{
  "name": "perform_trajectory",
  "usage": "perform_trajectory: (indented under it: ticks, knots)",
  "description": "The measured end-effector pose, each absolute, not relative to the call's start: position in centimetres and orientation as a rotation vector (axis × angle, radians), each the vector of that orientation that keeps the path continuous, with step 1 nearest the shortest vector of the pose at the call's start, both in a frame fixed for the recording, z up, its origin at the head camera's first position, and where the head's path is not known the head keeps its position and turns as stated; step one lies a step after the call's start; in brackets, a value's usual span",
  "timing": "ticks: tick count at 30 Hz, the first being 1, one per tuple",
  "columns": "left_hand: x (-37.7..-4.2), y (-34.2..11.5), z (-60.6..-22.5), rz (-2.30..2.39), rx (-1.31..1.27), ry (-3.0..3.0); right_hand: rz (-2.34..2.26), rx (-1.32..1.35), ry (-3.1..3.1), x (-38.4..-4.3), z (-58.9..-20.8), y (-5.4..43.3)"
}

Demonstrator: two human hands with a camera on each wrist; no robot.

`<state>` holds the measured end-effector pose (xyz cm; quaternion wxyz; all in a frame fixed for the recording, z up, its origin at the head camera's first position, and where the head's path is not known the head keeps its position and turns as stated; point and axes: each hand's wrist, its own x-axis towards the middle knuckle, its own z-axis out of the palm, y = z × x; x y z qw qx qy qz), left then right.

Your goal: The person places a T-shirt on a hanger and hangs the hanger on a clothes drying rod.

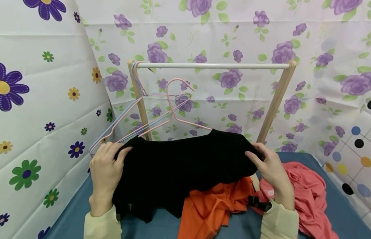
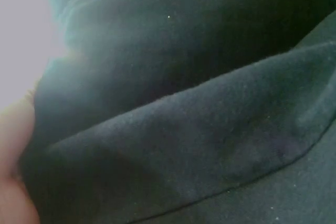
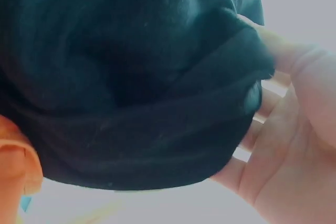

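Observation:
A black short-sleeved shirt is spread between both hands, with a pink hanger inside it. The hanger's hook and upper arms stand out above the neckline; its ends are hidden in the cloth. My left hand pinches the shirt's left side near the shoulder between thumb and fingers. At the opposite sleeve, my right hand pinches the cloth with its thumb in front. Dark folds of the shirt fill the left wrist view. The sleeve's rounded hem shows in the right wrist view, beside the right fingers.
Behind the shirt stands a wooden rack with a white rod. Pink and blue hangers hang at its left end. An orange garment and a crumpled coral garment lie on the blue table. Flowered sheets surround it.

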<state>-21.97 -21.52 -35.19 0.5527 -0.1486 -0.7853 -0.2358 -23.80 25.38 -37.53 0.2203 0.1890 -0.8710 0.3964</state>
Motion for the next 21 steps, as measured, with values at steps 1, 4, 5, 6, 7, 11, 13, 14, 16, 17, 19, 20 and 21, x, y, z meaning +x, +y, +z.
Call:
perform_trajectory:
  ticks: [1, 4, 5, 6, 7, 11, 13, 14, 16, 17, 19, 20, 21]
  knots:
    - [-22.0, -21.6, -35.1, -0.560, -0.350, -1.856, 1.106, 0.515, -2.406, -23.9, -37.6, 25.5]
    - [-21.9, -21.7, -35.1, -0.562, -0.342, -1.858, 1.131, 0.486, -2.394, -24.1, -37.8, 25.8]
    - [-21.9, -21.7, -35.1, -0.562, -0.337, -1.860, 1.142, 0.480, -2.388, -24.2, -37.9, 26.0]
    - [-21.8, -21.7, -35.1, -0.562, -0.335, -1.861, 1.157, 0.478, -2.383, -24.3, -38.0, 26.1]
    - [-21.8, -21.7, -35.1, -0.562, -0.332, -1.861, 1.166, 0.476, -2.380, -24.3, -38.1, 26.3]
    - [-21.8, -21.7, -35.1, -0.564, -0.326, -1.851, 1.211, 0.467, -2.366, -24.7, -38.2, 26.7]
    - [-21.9, -21.7, -35.0, -0.567, -0.328, -1.841, 1.214, 0.453, -2.351, -25.0, -38.2, 26.8]
    - [-21.9, -21.7, -35.0, -0.570, -0.330, -1.837, 1.212, 0.443, -2.337, -25.2, -38.2, 26.9]
    - [-22.0, -21.8, -35.0, -0.578, -0.331, -1.827, 1.197, 0.426, -2.313, -25.6, -38.3, 27.2]
    - [-22.0, -21.8, -35.0, -0.584, -0.332, -1.823, 1.194, 0.416, -2.305, -25.9, -38.4, 27.4]
    - [-22.1, -21.9, -35.0, -0.601, -0.336, -1.814, 1.188, 0.389, -2.282, -26.4, -38.6, 27.8]
    - [-22.1, -21.9, -35.0, -0.610, -0.335, -1.810, 1.186, 0.374, -2.273, -26.7, -38.7, 28.0]
    - [-22.1, -22.0, -34.9, -0.617, -0.333, -1.806, 1.183, 0.356, -2.262, -26.9, -38.8, 28.2]
